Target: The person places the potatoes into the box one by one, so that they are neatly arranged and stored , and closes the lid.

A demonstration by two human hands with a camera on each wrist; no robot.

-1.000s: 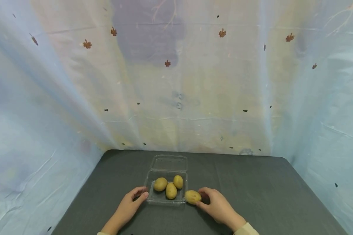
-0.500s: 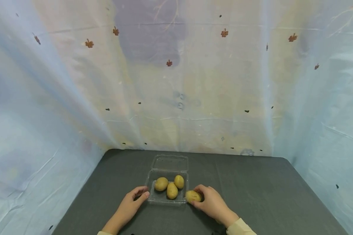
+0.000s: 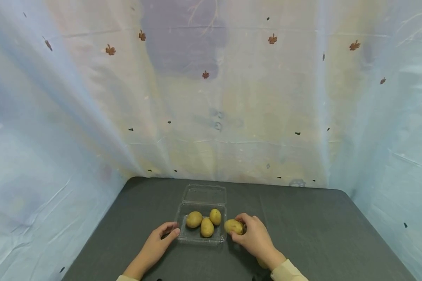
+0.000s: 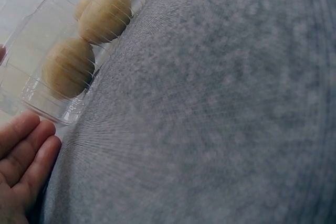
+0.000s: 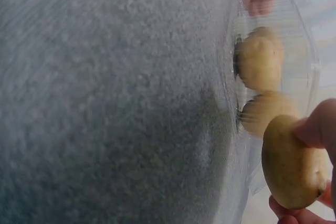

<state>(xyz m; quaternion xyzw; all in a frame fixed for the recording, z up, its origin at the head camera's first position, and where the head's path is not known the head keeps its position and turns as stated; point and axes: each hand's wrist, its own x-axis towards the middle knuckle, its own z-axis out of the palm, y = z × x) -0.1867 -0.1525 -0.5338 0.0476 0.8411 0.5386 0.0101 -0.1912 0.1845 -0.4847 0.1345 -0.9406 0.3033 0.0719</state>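
Note:
A clear plastic clamshell box lies on the dark table with its lid folded back away from me. Inside it are three potatoes: one on the left, one at the front, one at the back right. My left hand rests against the box's left wall; its fingers look fairly straight in the left wrist view. Between thumb and fingers my right hand pinches another potato, raised close beside the box's right rim.
The dark grey tabletop reaches back to a patterned curtain that hangs behind and on both sides. Part of a yellowish rounded thing shows under my right wrist. Something black sits at the bottom edge.
My right hand has closed further round the potato and lifted it from beside the box's right front corner. My left hand stays at the left wall. The view has shifted slightly.

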